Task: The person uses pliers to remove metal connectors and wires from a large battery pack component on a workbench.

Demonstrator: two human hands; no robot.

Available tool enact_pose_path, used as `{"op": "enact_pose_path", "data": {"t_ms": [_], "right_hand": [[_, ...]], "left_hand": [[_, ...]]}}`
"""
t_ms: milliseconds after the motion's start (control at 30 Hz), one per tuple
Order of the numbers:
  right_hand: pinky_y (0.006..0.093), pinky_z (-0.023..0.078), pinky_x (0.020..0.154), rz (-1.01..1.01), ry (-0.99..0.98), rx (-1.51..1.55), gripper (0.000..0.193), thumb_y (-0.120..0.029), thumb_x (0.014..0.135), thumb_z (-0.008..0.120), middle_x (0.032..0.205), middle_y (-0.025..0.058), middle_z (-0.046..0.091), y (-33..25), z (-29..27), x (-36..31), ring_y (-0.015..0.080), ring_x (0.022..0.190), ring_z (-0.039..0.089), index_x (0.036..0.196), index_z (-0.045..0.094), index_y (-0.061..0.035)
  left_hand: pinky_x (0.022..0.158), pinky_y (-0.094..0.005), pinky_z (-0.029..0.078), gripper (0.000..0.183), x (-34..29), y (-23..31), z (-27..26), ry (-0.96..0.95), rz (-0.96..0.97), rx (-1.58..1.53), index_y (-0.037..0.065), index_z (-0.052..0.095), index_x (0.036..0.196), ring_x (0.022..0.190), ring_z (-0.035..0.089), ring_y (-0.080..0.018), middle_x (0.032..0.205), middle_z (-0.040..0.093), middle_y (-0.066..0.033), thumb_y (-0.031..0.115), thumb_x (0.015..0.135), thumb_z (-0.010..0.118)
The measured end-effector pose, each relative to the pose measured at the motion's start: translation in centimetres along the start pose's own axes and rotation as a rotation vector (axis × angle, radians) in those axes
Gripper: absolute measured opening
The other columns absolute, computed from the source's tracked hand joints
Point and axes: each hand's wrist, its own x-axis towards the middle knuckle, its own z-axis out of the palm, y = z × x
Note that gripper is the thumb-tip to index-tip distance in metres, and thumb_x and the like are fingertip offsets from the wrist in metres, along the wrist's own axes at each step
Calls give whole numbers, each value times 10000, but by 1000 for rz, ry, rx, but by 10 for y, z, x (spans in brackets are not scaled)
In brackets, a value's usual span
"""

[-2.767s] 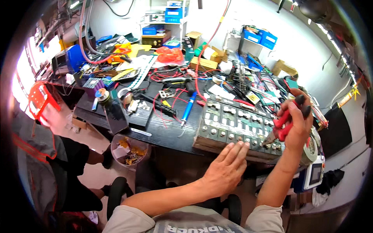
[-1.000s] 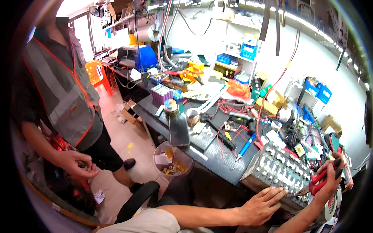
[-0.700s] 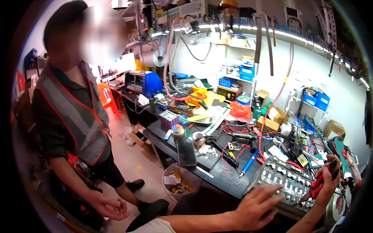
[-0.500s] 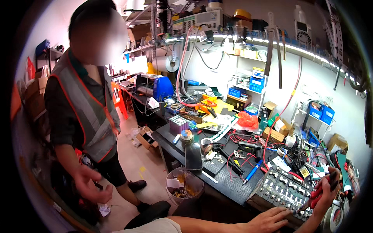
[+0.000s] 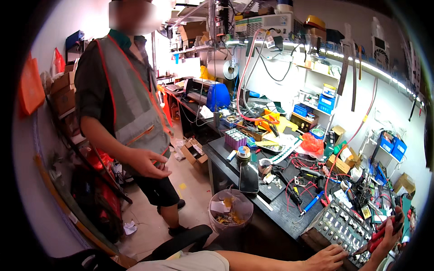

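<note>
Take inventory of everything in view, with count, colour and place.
Boxy block with metal terminals: one, dark grey, near edge of the black table
Metal pliers: one, red-handled, in the right hand
Slim pen-shaped tool: one, blue, left of the block
Crumpled plastic bag: one, red, table's far side
Pack of cylindrical cells: one, purple, table's left end
Flat rectangular phone: one, black, table's left edge
Jumbled wires and parts: uncountable, mixed colours, across the table
Round plastic bin: one, translucent, on the floor
Co-worker: one, grey vest with orange trim, standing left
Left hand: one, bare, at block's front edge
Right hand: one, bare, around pliers
</note>
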Motion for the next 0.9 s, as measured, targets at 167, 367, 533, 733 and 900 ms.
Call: {"op": "enact_pose_path", "data": {"t_ms": [167, 367, 533, 733, 900], "right_hand": [[228, 510, 632, 71, 64, 28, 479, -25, 996, 665, 1012, 5, 642, -33, 13, -9, 73, 748, 591, 1474, 646, -41], [242, 588, 622, 165, 62, 45, 592, -54, 992, 700, 1174, 101, 755, -73, 40, -6, 165, 999, 768, 1567, 561, -28], [312, 640, 596, 220, 34, 255, 558, -27, 1002, 679, 1195, 134, 753, -84, 20, -11, 229, 1127, 753, 1547, 562, -3], [330, 665, 814, 214, -52, 307, 621, -35, 980, 687, 1283, 185, 745, -96, 21, 0, 251, 1164, 737, 1585, 545, -16], [356, 659, 846, 315, -172, 277, 565, -50, 1001, 685, 1308, 171, 732, -87, 24, 7, 240, 1115, 743, 1555, 580, -20]], "left_hand": [[1063, -556, 484, 225, -5, -9, 10, -71, -74, -64, 70, 743, 1055, 1181, 631, -355, 1340, 676, -164, 230, 899, 727], [1001, -478, 474, 185, 7, -17, -9, -28, -62, 23, 88, 752, 984, 1150, 646, -312, 1345, 701, -86, 125, 806, 789], [1013, -456, 464, 162, 7, -10, 2, -16, -33, 10, 92, 755, 966, 1137, 645, -304, 1341, 706, -89, 123, 811, 790], [1006, -458, 463, 163, 5, -10, 1, -16, -30, 9, 91, 757, 961, 1141, 637, -299, 1334, 706, -77, 119, 804, 790], [1007, -458, 465, 160, 4, -11, 2, -3, -41, -2, 87, 751, 952, 1148, 634, -295, 1337, 702, -66, 119, 801, 789]]}}
